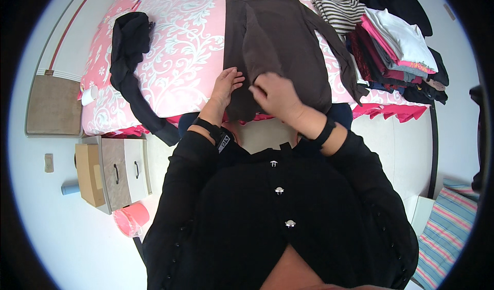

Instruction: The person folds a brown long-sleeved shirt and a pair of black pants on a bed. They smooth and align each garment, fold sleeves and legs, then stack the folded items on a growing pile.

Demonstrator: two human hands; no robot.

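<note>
A dark brown long-sleeved garment (291,43) lies spread on the bed before me. Its left side is folded in along a straight edge, and one sleeve (260,47) lies lengthwise over the body. The other sleeve (341,58) stretches out to the right. My left hand (227,83) is at the garment's left edge, its fingers extended and nothing visible in them. Over the lower end of the folded-in sleeve is my right hand (276,95), fingers curled and slightly blurred. Whether it grips the cloth is hidden.
Folded clothes (401,47) are piled on the right of the bed (185,47), beside a striped garment (339,12) and a black one (397,4). A black garment (129,58) trails off the bed's left front edge. A drawer cabinet (123,170) and pink bin (133,216) stand left.
</note>
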